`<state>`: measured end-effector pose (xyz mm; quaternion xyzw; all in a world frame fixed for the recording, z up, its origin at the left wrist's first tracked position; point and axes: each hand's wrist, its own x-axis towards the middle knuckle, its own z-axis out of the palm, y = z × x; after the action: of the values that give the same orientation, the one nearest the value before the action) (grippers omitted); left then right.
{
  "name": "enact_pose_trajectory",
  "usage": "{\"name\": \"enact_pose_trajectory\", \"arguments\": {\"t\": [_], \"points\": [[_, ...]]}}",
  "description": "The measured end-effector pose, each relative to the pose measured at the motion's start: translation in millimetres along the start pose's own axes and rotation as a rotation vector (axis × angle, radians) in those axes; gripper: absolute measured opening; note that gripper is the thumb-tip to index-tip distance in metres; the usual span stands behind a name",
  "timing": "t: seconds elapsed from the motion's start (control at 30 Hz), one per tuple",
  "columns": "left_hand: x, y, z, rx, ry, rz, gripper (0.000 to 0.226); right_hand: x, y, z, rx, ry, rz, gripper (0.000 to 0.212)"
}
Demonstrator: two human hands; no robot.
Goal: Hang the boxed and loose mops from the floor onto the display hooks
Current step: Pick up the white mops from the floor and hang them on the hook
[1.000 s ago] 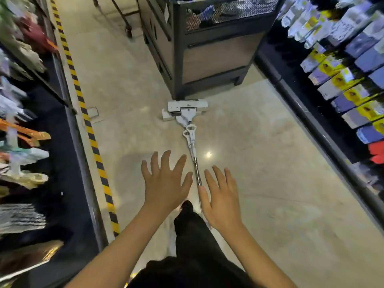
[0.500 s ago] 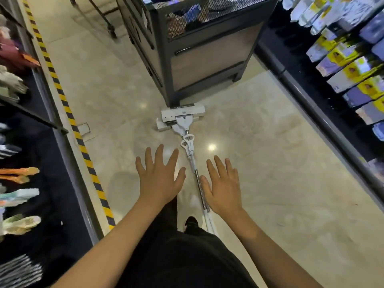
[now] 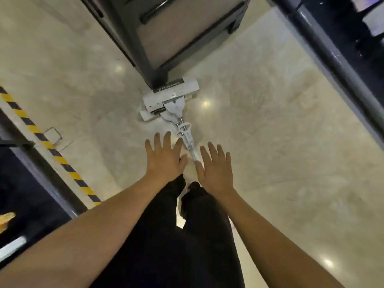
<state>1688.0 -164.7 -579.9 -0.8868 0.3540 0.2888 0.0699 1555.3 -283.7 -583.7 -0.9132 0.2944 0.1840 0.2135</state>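
A loose white mop (image 3: pixel 176 107) lies flat on the beige floor, its boxed-looking head against the foot of a dark display stand and its metal handle (image 3: pixel 190 145) running toward me. My left hand (image 3: pixel 165 157) hovers palm down just left of the handle, fingers spread, holding nothing. My right hand (image 3: pixel 216 169) hovers to the handle's right, fingers apart, its thumb close to the handle; whether it touches I cannot tell. The handle's near end is hidden behind my hands and dark trousers.
A dark metal display stand (image 3: pixel 166 38) rises straight ahead. Dark shelf bases run along the left (image 3: pixel 41 179) and the right (image 3: pixel 332 57). Yellow-black hazard tape (image 3: pixel 52 150) edges the left aisle. A small floor plate (image 3: pixel 53 135) sits beside the tape.
My view has tipped down and come closer to the mop. Both hands stay spread and have advanced along the handle toward the mop head. The shelves' goods have left the view.
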Motion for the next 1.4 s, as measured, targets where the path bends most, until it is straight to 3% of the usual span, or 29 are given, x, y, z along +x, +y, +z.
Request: {"name": "enact_pose_trajectory", "arguments": {"t": [0.2,0.33,0.5,0.67,0.8,0.87,0.93,1.0,1.17,1.4], "points": [[140.4,-16.7,83.9,0.100,-0.118,0.047,0.067,116.6,46.8,78.0,-0.062,-0.142,0.061,0.060],[222.3,-14.3,169.3,0.073,-0.095,0.059,0.069,187.5,83.6,166.3,-0.011,-0.226,0.087,0.065],[301.5,-25.9,283.6,-0.050,-0.206,-0.068,0.068,236.8,121.1,292.3,0.147,-0.361,0.157,0.059],[362.9,-37.6,370.3,-0.639,-0.297,-0.334,0.059,279.5,127.7,382.5,0.529,-0.461,0.554,0.058],[392.9,-29.5,397.2,-1.312,-0.246,-0.574,0.022,303.1,125.6,418.6,0.712,-0.511,0.617,0.058],[402.7,-22.9,399.1,-1.584,-0.288,-0.736,0.031,307.4,126.8,427.0,0.795,-0.542,0.636,0.053],[408.8,-20.1,398.8,-1.661,-0.329,-0.844,0.056,313.5,130.7,426.1,0.837,-0.528,0.659,0.041],[405.0,-18.3,396.8,-1.673,-0.330,-0.866,0.078,315.0,130.7,411.5,0.866,-0.545,0.647,0.045],[374.9,-15.6,358.9,-1.552,-0.291,-0.793,0.055,275.0,106.8,361.1,0.879,-0.533,0.595,0.076],[288.0,-3.7,256.5,-1.499,-0.504,-0.752,0.060,178.3,45.8,246.5,1.003,-0.520,0.928,0.081]]}}
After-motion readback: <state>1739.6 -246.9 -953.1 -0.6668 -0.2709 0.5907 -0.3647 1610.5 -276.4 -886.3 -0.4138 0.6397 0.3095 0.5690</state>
